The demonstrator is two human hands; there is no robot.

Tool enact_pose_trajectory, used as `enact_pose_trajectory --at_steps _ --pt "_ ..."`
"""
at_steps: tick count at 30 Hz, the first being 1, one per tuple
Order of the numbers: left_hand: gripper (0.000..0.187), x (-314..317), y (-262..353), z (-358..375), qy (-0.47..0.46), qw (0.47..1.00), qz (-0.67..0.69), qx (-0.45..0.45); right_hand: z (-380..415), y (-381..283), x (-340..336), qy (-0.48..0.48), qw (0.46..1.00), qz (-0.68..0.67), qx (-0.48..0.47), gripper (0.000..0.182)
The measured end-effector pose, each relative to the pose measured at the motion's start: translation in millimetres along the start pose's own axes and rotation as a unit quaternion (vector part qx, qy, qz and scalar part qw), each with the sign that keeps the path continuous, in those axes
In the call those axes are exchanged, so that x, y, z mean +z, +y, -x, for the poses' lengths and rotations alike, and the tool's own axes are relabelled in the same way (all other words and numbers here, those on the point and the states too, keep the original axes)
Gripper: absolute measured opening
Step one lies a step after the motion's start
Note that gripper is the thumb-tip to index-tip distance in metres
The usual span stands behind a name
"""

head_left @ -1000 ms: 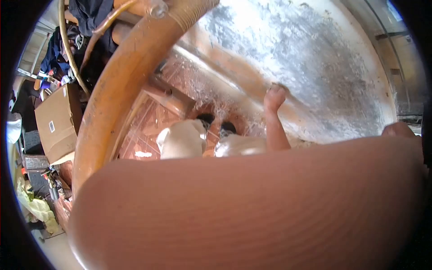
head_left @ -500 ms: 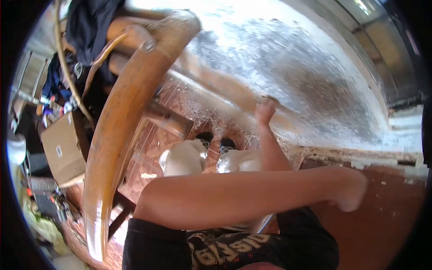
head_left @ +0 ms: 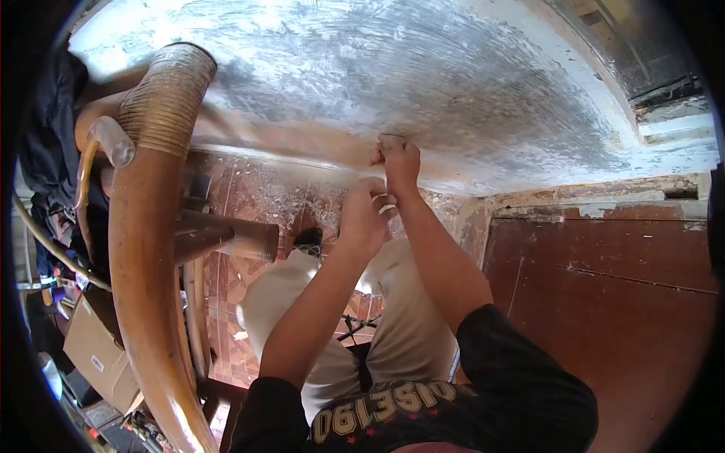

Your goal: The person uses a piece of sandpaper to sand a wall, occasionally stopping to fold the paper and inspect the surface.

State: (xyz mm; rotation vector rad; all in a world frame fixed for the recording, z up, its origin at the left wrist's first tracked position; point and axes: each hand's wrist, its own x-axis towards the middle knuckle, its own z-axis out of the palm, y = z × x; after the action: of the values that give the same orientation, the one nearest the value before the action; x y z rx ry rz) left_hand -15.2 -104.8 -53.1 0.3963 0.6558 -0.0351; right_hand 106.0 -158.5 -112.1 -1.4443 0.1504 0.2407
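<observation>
Right hand (head_left: 399, 160) closed, hold unclear, at patchy wall (head_left: 468, 83) — left hand (head_left: 364, 214) half-open, debris-strewn floor tiles (head_left: 253, 192).

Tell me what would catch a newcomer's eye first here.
Most striking is the patchy grey-and-white surface sweeping across the top. A thick, curved brown frame, ribbed with binding near its upper end, runs down the left side. Near the centre, the left hand and right hand are close together by the surface's lower part.
</observation>
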Motion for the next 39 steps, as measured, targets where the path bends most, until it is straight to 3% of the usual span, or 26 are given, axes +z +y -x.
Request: enact_pose_trajectory --at_steps 2,4,5,7,11,13,17,25,26,28,29,31,34,36,39 --pt "0.01 14.9 14.4 8.6 -0.028 0.998 0.034 -0.039 4.2 5.7 -5.3 0.001 1.0 0.015 -0.011 0.025" --pt "0.008 25.6 31.8 12.0 -0.017 1.0 0.0 0.007 2.9 3.6 -1.0 0.008 0.982 0.045 0.185 0.021" --pt "0.008 24.0 39.3 10.2 -0.018 1.0 0.0 0.011 6.6 -1.1 4.1 0.005 0.982 0.045 0.182 0.021" --pt "0.009 16.0 56.9 8.3 0.02 0.999 0.031 0.037 23.1 -18.3 17.5 -0.031 0.996 0.065 0.05 0.02" --pt "0.013 6.5 91.5 15.9 -0.034 0.989 0.085 0.115 47.7 -43.4 51.9 -0.075 0.993 0.001 0.089 0.021" --pt "0.013 6.6 102.3 25.1 -0.059 0.983 0.111 0.132 48.3 -43.2 65.4 -0.187 0.979 0.004 0.077 0.021" --pt "0.018 7.6 123.7 34.8 -0.158 0.949 0.204 0.182 63.2 -62.0 90.7 -0.196 0.978 -0.016 0.069 0.021" --pt "0.021 1.0 136.8 39.5 -0.211 0.925 0.214 0.232 74.2 -72.9 87.3 -0.221 0.96 0.16 -0.06 0.023" --pt "0.021 1.5 135.6 38.8 -0.222 0.922 0.216 0.233 73.5 -71.1 83.4 -0.216 0.962 0.159 -0.057 0.023" --pt "0.02 3.8 133.5 38.7 -0.199 0.93 0.208 0.229 68.2 -67.3 75.0 -0.152 0.972 -0.006 0.177 0.021" --pt "0.019 5.0 132.7 37.4 -0.178 0.935 0.201 0.232 60.7 -60.9 71.3 -0.14 0.975 -0.008 0.175 0.021" --pt "0.019 1.8 131.3 33.7 -0.166 0.94 0.201 0.221 35.1 -36.3 62.9 -0.034 0.939 -0.173 0.294 0.021" --pt "0.017 0.2 129.7 30.5 -0.139 0.946 0.206 0.21 -11.9 -3.9 39.4 0.069 0.917 -0.228 0.32 0.015" --pt "0.017 0.0 129.5 29.0 -0.127 0.942 0.241 0.197 -14.4 -7.9 37.2 0.064 0.915 -0.228 0.328 0.015" --pt "0.018 -0.2 130.7 27.8 -0.144 0.937 0.248 0.198 2.4 -27.8 41.9 0.032 0.956 -0.17 0.238 0.013"
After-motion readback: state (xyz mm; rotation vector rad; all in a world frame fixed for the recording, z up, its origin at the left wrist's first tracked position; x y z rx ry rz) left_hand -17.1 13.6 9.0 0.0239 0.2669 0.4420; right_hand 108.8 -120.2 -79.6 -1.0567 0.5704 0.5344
